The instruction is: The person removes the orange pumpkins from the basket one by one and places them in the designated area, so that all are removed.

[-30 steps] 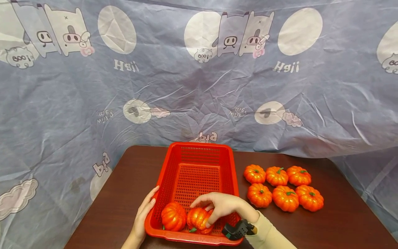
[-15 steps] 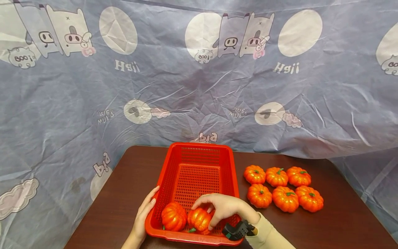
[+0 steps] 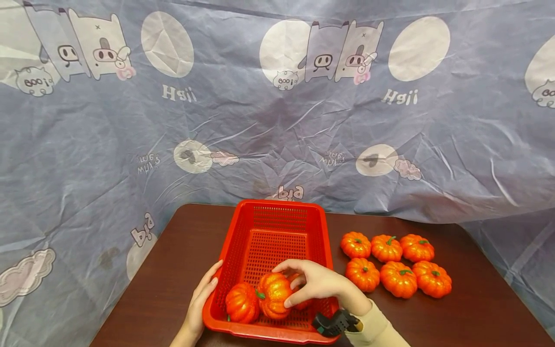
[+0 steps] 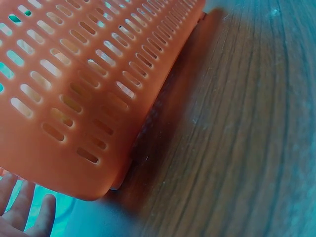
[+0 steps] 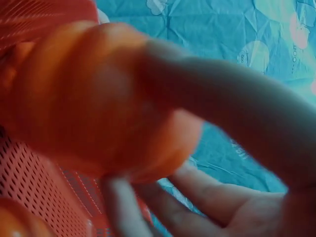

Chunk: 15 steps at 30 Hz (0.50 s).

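My right hand (image 3: 318, 284) grips a small orange pumpkin (image 3: 274, 296) between thumb and fingers, inside the front part of a red plastic basket (image 3: 318, 226). Its green stem points left. In the right wrist view the same pumpkin (image 5: 89, 108) fills much of the picture, blurred, thumb above and fingers below. A second pumpkin (image 3: 242, 302) lies in the basket's front left corner. Behind my right hand another orange pumpkin (image 3: 303, 304) is mostly hidden. My left hand (image 3: 200, 296) rests along the basket's left side, its fingers (image 4: 22, 205) fairly straight in the left wrist view.
Several more pumpkins (image 3: 398, 279) stand in two rows on the dark brown table (image 3: 173, 270), right of the basket. A printed grey-blue cloth (image 3: 269, 120) hangs behind the table. My right wrist carries a black device (image 3: 331, 324) over the basket's front right rim.
My right hand has raised the gripped pumpkin slightly and turned it, so its stem swung from the front to the left side. The left hand and basket have stayed in place.
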{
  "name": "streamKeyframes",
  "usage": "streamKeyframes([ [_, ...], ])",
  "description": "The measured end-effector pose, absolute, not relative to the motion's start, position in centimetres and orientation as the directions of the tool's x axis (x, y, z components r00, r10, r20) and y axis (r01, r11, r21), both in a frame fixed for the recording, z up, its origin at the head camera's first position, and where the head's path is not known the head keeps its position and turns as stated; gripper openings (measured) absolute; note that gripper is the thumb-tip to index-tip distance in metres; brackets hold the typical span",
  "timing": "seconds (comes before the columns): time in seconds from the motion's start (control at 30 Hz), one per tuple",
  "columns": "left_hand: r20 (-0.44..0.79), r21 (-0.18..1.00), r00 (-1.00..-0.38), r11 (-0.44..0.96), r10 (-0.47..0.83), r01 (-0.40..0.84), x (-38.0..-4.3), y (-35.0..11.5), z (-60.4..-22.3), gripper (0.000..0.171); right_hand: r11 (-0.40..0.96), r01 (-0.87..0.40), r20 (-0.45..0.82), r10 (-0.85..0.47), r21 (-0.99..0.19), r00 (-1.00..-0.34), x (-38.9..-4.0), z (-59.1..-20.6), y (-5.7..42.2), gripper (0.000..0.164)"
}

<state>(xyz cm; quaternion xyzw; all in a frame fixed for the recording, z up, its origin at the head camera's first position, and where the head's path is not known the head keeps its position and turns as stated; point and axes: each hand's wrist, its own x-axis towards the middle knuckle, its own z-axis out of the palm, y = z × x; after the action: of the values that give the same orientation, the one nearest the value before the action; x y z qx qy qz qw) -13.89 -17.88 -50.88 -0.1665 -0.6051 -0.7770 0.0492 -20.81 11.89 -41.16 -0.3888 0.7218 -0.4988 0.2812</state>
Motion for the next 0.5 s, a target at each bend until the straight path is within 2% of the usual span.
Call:
streamKeyframes([
  [0.2,0.32,0.923,-0.94,-0.262,0.119,0.281,-13.9,-17.8,-50.9,0.045,0.112,-0.225,0.047,-0.799,-0.968,-0.6,-20.2,-40.3,12.9,0.057],
  [0.5,0.33,0.921,-0.936,-0.259,0.12,0.292,-13.9,-17.8,-51.0,0.045,-0.075,-0.319,0.283,-0.677,-0.945,-0.679,-19.4,-39.9,15.3,0.059],
])
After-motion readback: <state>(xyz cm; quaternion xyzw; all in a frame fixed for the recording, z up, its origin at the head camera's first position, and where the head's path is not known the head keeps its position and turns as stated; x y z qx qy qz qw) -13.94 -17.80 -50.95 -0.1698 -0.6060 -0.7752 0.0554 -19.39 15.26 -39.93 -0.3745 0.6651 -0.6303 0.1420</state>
